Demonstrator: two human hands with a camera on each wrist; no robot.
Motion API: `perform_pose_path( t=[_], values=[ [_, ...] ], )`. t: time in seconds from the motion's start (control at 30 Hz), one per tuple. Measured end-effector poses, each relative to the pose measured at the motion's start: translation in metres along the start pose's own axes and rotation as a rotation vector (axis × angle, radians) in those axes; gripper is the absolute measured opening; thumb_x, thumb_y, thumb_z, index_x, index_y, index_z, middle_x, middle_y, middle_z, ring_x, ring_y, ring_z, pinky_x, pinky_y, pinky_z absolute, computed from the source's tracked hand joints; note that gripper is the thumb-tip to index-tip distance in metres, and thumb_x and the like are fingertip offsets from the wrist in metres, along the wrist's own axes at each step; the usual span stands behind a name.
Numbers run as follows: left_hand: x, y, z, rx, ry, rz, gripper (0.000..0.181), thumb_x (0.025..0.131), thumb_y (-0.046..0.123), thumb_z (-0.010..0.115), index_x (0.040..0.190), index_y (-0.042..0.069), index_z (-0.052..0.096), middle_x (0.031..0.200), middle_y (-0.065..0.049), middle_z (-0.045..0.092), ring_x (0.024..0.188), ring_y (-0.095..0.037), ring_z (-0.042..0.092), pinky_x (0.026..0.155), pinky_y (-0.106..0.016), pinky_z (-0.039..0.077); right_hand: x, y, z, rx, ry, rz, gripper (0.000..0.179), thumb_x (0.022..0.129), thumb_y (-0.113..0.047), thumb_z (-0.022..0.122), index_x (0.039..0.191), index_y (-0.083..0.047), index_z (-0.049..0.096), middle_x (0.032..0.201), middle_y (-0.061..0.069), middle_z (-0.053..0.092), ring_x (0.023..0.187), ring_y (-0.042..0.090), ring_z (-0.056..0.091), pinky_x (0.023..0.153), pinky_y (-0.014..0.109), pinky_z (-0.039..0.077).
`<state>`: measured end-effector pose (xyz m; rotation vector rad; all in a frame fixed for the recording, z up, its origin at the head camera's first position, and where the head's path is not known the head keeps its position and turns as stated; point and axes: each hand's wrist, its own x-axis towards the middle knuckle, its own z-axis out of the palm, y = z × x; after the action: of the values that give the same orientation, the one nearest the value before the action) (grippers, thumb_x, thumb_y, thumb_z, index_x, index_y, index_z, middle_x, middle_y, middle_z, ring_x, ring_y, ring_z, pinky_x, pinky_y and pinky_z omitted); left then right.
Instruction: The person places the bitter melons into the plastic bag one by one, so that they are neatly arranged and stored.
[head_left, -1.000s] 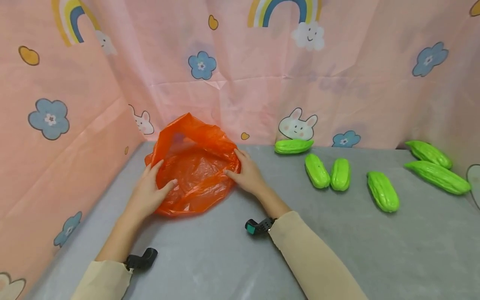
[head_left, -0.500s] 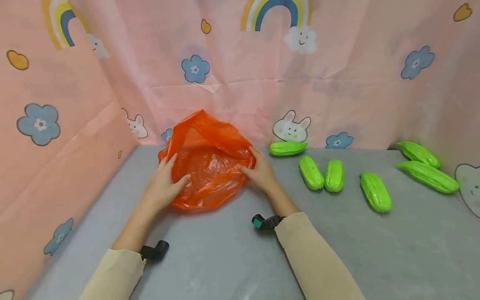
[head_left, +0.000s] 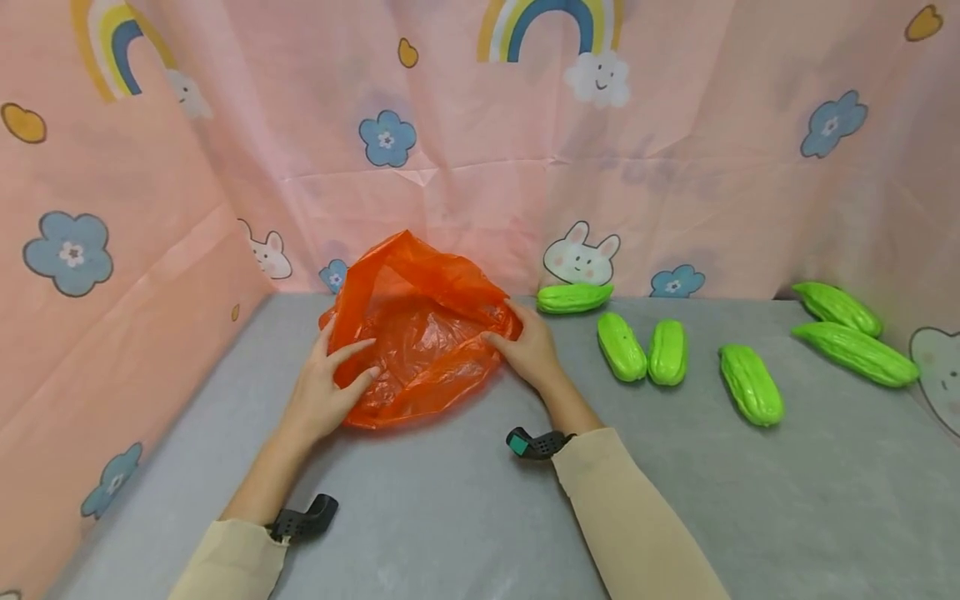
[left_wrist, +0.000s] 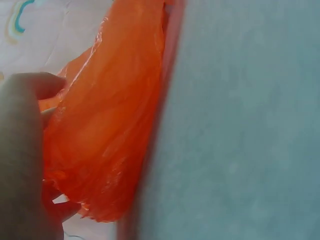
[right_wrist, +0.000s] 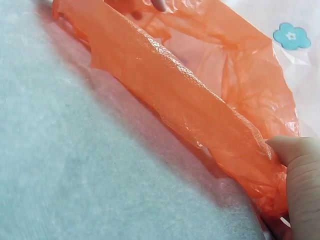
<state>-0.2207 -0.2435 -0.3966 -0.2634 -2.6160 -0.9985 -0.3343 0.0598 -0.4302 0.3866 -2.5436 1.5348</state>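
An orange plastic bag (head_left: 423, 333) stands with its mouth spread wide toward me, left of the middle of the grey table. My left hand (head_left: 318, 383) holds the bag's left rim, with its thumb and one finger inside the mouth and other fingers outside. In the left wrist view that thumb (left_wrist: 47, 85) bends over the orange edge. My right hand (head_left: 534, 350) grips the right rim, its thumb on the inner side. The right wrist view has this thumb (right_wrist: 295, 147) against the folded plastic; its fingers are mostly hidden behind the bag.
Several bright green, bitter-melon-like gourds lie right of the bag, the nearest gourd (head_left: 574, 298) by the back wall and another (head_left: 752, 385) farther right. A pink printed cloth (head_left: 480, 192) rises behind and along both sides of the grey tabletop (head_left: 465, 517).
The bag and both hands have shifted right in the head view, partly with a small camera turn. A finger of my left hand now reaches inside the bag's mouth. The gourds have stayed put.
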Motion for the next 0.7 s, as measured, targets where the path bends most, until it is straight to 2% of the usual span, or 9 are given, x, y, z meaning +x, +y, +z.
perform_pose_path(
  t=[0.13, 0.23, 0.4, 0.57, 0.7],
  values=[
    [-0.001, -0.005, 0.004, -0.1, 0.056, -0.005, 0.044, 0.094, 0.025, 0.066, 0.135, 0.008, 0.064, 0.169, -0.017, 0.018, 0.149, -0.048, 0.026, 0.112, -0.073, 0.026, -0.001, 0.001, -0.001, 0.019, 0.032, 0.007, 0.072, 0.087, -0.024, 0.076, 0.149, -0.003, 0.048, 0.15, 0.018, 0.051, 0.138, 0.034, 0.048, 0.119, 0.048, 0.035],
    [-0.001, -0.008, 0.008, -0.155, 0.098, -0.006, 0.046, 0.096, 0.023, 0.064, 0.14, 0.01, 0.06, 0.168, -0.015, 0.023, 0.15, -0.045, 0.029, 0.114, -0.071, 0.025, -0.002, 0.001, -0.004, 0.029, 0.048, 0.011, 0.069, 0.087, -0.023, 0.076, 0.148, -0.003, 0.049, 0.149, 0.018, 0.051, 0.137, 0.033, 0.048, 0.118, 0.047, 0.036],
    [-0.002, -0.012, 0.016, -0.168, 0.115, -0.013, 0.054, 0.096, 0.023, 0.064, 0.148, 0.014, 0.051, 0.163, -0.015, 0.035, 0.146, -0.04, 0.036, 0.116, -0.066, 0.028, -0.006, -0.001, -0.009, 0.013, 0.032, 0.02, 0.067, 0.089, -0.023, 0.072, 0.149, -0.004, 0.048, 0.15, 0.018, 0.051, 0.138, 0.034, 0.048, 0.118, 0.048, 0.035],
    [-0.002, -0.015, 0.018, -0.197, 0.118, -0.043, 0.062, 0.095, 0.022, 0.063, 0.153, 0.014, 0.044, 0.163, -0.018, 0.032, 0.149, -0.041, 0.031, 0.117, -0.066, 0.026, -0.003, -0.007, -0.013, -0.053, 0.031, -0.039, 0.064, 0.092, -0.027, 0.07, 0.149, -0.006, 0.05, 0.149, 0.018, 0.052, 0.138, 0.035, 0.048, 0.118, 0.051, 0.034],
    [-0.005, -0.018, 0.014, -0.205, 0.146, -0.061, 0.067, 0.093, 0.017, 0.064, 0.156, 0.012, 0.04, 0.163, -0.021, 0.031, 0.149, -0.042, 0.031, 0.117, -0.066, 0.026, 0.0, -0.024, -0.018, -0.088, 0.022, -0.087, 0.062, 0.092, -0.032, 0.071, 0.147, -0.009, 0.054, 0.149, 0.016, 0.053, 0.14, 0.034, 0.047, 0.118, 0.054, 0.035]
  ],
)
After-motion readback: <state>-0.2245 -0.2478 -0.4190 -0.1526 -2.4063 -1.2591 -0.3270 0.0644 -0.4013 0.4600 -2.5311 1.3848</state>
